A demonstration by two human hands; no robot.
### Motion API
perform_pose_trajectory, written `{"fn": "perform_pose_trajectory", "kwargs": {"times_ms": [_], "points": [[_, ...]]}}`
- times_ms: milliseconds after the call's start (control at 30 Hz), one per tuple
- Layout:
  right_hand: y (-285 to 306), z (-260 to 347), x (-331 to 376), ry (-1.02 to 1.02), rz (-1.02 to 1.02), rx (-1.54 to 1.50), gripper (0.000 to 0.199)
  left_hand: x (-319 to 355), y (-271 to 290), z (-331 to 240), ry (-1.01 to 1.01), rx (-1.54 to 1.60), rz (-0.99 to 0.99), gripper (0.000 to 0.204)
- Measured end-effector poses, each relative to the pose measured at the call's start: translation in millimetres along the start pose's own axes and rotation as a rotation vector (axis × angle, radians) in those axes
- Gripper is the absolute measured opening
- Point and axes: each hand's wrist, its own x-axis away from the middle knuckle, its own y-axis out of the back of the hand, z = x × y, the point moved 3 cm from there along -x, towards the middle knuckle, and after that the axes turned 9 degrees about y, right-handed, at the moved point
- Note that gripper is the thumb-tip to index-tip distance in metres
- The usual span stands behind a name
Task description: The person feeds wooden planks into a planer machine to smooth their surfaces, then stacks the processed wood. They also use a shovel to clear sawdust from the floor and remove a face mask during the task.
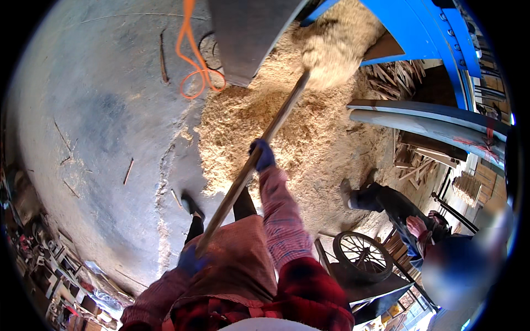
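My right hand [263,155], in a blue glove, grips the long wooden handle [276,118] of a shovel partway up its length. My left hand [190,259], also blue-gloved, holds the handle's lower end near my waist. The shovel blade [327,66] is lifted and heaped with pale sawdust, above a big sawdust pile [309,143] on the concrete floor. I wear a red checked shirt and a brownish apron. My dark shoe [191,206] stands at the pile's edge.
An orange cord [194,60] loops on the floor by a grey metal chute [248,38]. A blue machine frame [419,33] and grey pipes [430,118] stand at right with scrap wood. Another person [408,215] bends beside a wheeled cart [361,256]. Clutter lies at lower left.
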Motion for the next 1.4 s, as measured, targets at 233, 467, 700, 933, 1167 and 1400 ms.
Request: {"fn": "perform_pose_trajectory", "kwargs": {"times_ms": [233, 467, 700, 933, 1167, 1400], "points": [[-23, -76, 109, -0.015, -0.047, 0.037, 0.023, 77, 42, 104, 0.016, -0.366, -0.226, 0.058], [-5, 36, 103, 0.034, -0.014, 0.129, 0.024, 31, -21, -62, 0.188, 0.444, 0.390, 0.020], [30, 36, 187, -0.192, -0.017, 0.210, 0.036, 8, -99, -111, 0.441, 0.809, 0.576, 0.019], [-9, 198, 10, 0.063, 0.170, 0.309, 0.023, -154, -131, -275, 0.247, 0.779, 0.671, 0.014], [-70, 324, -122, 0.151, 0.290, 0.156, 0.035, -255, -87, -427, 0.030, 0.926, 0.647, 0.026], [-51, 222, -72, 0.181, 0.201, 0.102, 0.034, -171, -77, -261, 0.322, 0.451, 0.310, 0.017]]}}
